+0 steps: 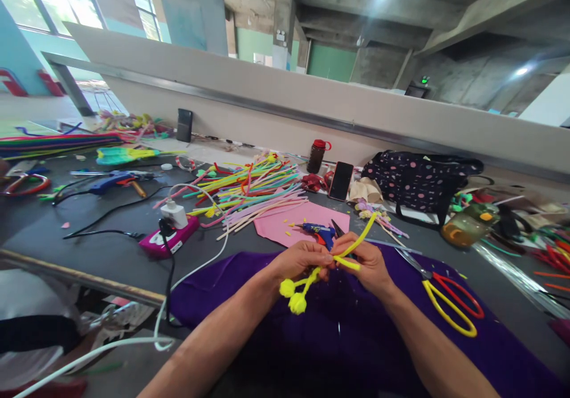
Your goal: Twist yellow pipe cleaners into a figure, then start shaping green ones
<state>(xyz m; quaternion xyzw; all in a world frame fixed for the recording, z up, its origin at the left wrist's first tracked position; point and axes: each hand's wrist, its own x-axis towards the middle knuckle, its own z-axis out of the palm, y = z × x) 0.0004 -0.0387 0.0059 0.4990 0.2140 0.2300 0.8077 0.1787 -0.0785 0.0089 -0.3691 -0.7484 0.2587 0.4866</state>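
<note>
"How's your grip?"
"My left hand (303, 259) and right hand (369, 261) both pinch the yellow stems (345, 261), above the purple cloth (222, 285)."
"Any risk?"
"If either slackens, the yellow stems could slip apart."

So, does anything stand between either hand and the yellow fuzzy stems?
Nothing visible does: the left hand and the right hand are both directly on the yellow fuzzy stems. The blue glue gun lies beyond the hands, not between them and the stems.
</note>
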